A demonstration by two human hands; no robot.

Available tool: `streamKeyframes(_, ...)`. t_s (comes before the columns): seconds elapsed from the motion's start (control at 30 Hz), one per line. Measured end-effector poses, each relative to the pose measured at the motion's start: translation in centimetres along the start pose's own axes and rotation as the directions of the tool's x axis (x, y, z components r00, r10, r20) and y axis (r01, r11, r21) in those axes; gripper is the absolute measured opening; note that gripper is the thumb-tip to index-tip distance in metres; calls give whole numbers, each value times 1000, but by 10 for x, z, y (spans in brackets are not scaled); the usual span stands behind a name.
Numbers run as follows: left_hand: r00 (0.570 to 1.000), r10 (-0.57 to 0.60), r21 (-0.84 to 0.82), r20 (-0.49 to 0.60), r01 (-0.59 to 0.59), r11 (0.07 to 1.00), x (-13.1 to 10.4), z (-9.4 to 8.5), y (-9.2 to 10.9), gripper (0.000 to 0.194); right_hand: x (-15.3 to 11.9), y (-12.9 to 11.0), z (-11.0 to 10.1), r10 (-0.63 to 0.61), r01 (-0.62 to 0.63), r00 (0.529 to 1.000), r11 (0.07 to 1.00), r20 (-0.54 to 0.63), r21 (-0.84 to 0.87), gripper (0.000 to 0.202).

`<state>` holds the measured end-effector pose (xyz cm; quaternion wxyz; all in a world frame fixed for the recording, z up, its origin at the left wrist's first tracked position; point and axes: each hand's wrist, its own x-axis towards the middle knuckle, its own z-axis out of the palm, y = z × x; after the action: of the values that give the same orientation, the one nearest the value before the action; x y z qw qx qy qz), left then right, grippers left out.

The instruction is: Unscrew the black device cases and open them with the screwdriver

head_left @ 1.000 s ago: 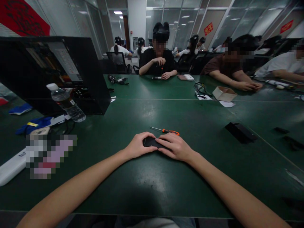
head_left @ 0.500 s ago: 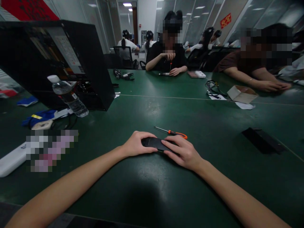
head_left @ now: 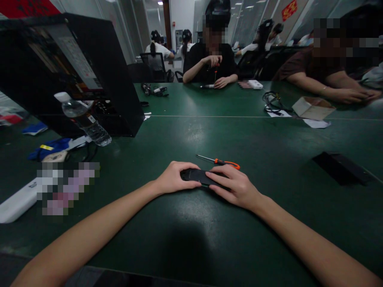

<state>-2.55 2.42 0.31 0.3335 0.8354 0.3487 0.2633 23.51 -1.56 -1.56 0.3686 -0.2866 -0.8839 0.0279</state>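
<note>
A black computer mouse (head_left: 196, 175), or a casing shaped like one, lies low over the green table between both hands. My left hand (head_left: 176, 177) is closed round its left end, thumb on the near side and fingers on the far side. At the right end, my right hand (head_left: 231, 184) grips it with fingers across the top and near edge. A thin gap shows along the near edge between the hands. Just beyond them lies a screwdriver (head_left: 220, 161) with an orange and black handle, its tip pointing left; neither hand touches it.
To the left stand an open black computer case (head_left: 119, 87), a tilted water bottle (head_left: 85, 119), a blue glove (head_left: 52, 148) and a white device (head_left: 20, 199). A black part (head_left: 341, 168) and a small box (head_left: 314, 107) are on the right. Across the table, a person (head_left: 211, 59) holds a screwdriver.
The view has shifted slightly, so the far things sit higher in the picture. Both hands keep their hold, and the gap along the mouse's near edge shows a little more.
</note>
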Motion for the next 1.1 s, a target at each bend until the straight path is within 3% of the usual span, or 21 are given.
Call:
streamKeyframes(0.87,999,46,6,9,-46,999,0,1,-2,44,7,-8,0,181,-181,983,976,11,121,32)
streamKeyframes(1.1,999,-36,-115,39,41,993,3,-1,2,36,6,-6,3,220,-217,976,966,-5,141,26)
